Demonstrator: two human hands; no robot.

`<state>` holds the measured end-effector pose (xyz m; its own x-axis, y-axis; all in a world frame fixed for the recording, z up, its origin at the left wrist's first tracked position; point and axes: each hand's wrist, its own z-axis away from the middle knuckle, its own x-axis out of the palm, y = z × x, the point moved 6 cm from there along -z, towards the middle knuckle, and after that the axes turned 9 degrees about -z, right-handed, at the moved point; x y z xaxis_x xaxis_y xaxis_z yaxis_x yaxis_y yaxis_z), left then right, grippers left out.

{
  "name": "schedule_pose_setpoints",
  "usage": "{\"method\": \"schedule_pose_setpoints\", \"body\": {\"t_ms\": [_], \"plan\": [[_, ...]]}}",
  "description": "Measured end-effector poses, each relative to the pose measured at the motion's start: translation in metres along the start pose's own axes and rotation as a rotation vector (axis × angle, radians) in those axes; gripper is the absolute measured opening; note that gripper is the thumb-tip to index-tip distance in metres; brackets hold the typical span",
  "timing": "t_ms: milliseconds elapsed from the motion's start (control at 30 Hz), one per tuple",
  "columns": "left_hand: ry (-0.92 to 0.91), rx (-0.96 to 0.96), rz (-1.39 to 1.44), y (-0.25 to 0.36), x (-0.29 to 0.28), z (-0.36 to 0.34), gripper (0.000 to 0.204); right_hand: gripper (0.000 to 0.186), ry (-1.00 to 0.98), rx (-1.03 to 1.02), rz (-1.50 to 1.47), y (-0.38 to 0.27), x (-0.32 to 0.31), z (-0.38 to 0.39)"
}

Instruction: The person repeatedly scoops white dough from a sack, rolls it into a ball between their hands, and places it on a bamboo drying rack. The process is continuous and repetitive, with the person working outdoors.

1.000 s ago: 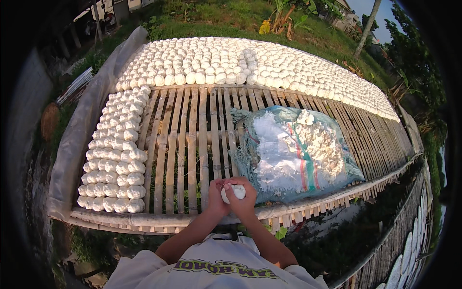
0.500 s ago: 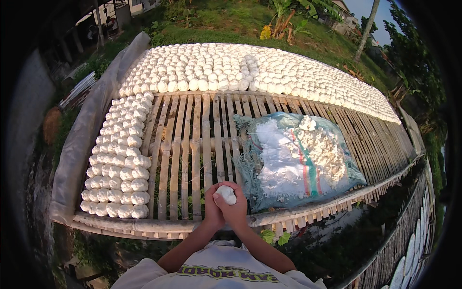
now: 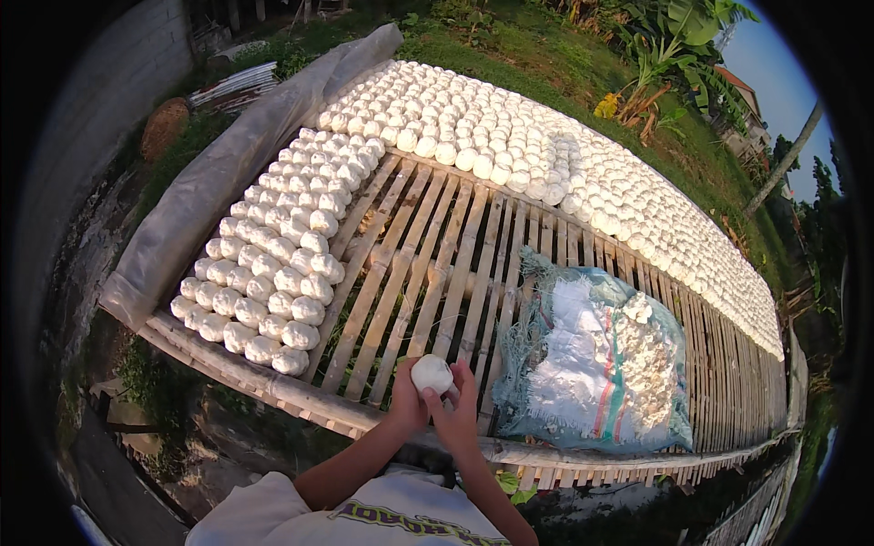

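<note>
"What has just changed over there?"

"The worker's palms have parted. Half a second ago they were folded closely about a white ball (image 3: 431, 374); now its smooth, round top shows bare. The head seems to have turned toward ten o'clock too. For the work, I'd judge that the hold has loosened and the ball's shape can be looked over."

"Where is the ball against each grip?"

"Between the two, up over the near edge of a bamboo rack (image 3: 546, 454). It sits at one o'clock from the left grip (image 3: 406, 405), whose fingers curl round its side, and at eleven from the right grip (image 3: 457, 411), whose thumb rests at its lower edge. Both are closed lightly on it; its underside I can't see."

"And around it?"

"With the ball as clock centre, a blue-and-white sack (image 3: 566, 373) bearing white crumbs (image 3: 648, 364) lies at three. A short block of balls (image 3: 259, 264) stands in rows at ten. A long band of balls (image 3: 510, 136) sweeps from twelve round to nearly three, along the far side."
</note>
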<state>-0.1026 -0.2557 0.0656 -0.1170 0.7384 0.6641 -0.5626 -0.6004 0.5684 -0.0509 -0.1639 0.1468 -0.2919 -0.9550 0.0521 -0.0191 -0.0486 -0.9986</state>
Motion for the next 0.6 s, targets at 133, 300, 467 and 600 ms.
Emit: {"method": "schedule_pose_setpoints", "body": {"t_ms": [133, 300, 467, 600], "plan": [[0.097, 0.482, -0.675, 0.040, -0.023, 0.018, 0.037, 0.074, 0.057, 0.370, -0.504, 0.052, 0.032, -0.018], [0.519, 0.756, -1.638, 0.079, -0.088, 0.048, 0.047, 0.068, -0.086, 0.359, -0.262, 0.084, 0.065, -0.098], [0.445, 0.977, -1.865, 0.072, -0.113, 0.058, 0.040, 0.072, -0.329, 0.400, -0.238, 0.126, 0.138, -0.214], [0.537, 0.918, -1.759, 0.069, -0.121, 0.053, 0.032, 0.063, -0.428, 0.230, -0.158, 0.155, 0.211, -0.298]]}}
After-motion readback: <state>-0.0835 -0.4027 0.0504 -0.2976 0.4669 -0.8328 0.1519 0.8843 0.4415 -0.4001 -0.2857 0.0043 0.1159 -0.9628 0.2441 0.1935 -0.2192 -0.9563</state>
